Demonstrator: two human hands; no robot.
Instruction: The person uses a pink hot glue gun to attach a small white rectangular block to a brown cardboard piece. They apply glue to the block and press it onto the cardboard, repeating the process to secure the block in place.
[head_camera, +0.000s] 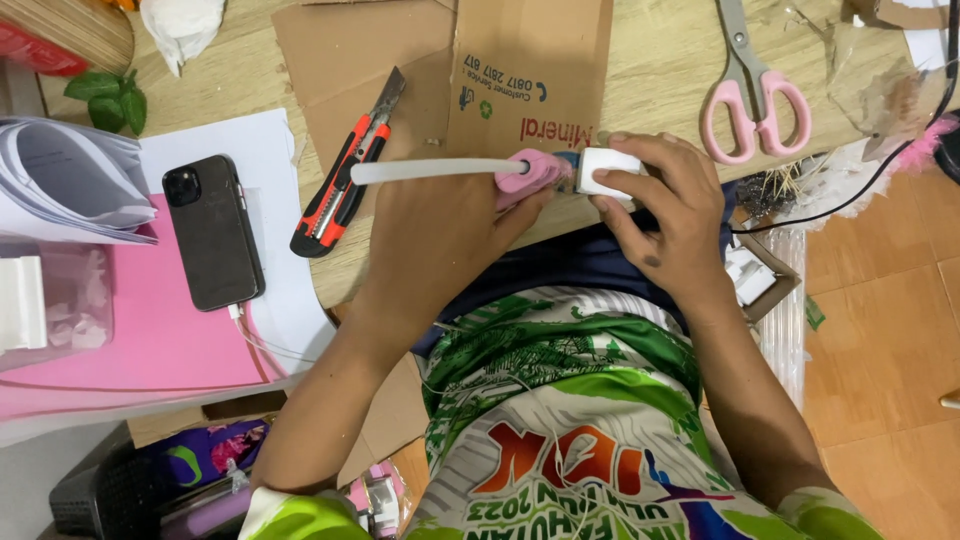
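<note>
Left hand (430, 235) was closed round a pink glue gun (530, 172), fingers wrapped tight on the body. A translucent white glue stick (430, 170) stuck out the back of it, pointing left, approx. level w/ the table edge. Right hand (665, 215) pinched a small white block (606, 170) btwn thumb and fingers, narrow grip. The gun's front end met the block, touching or very nearly; the contact pt was partly hidden by fingers, so probably touching but can't be sure. Both hands were held just over the near edge of the wooden table (660, 60), above the person's lap.

Under and behind the hands lay flat brown cardboard (520, 70) w/ print on it. Left of the glue stick, a red-and-black utility knife (345, 175) lay diagonally, blade end up toward the cardboard. Further left, a black phone (212, 232) sat face down on white paper (270, 160) and a pink sheet (150, 340), cable plugged in at its lower end. Pink-handled scissors (750, 90) lay on the table beyond the right hand, well apart from it. A black cable (850, 195) ran off to the right. A small open cardboard box (765, 280) sat by the right wrist.
</note>
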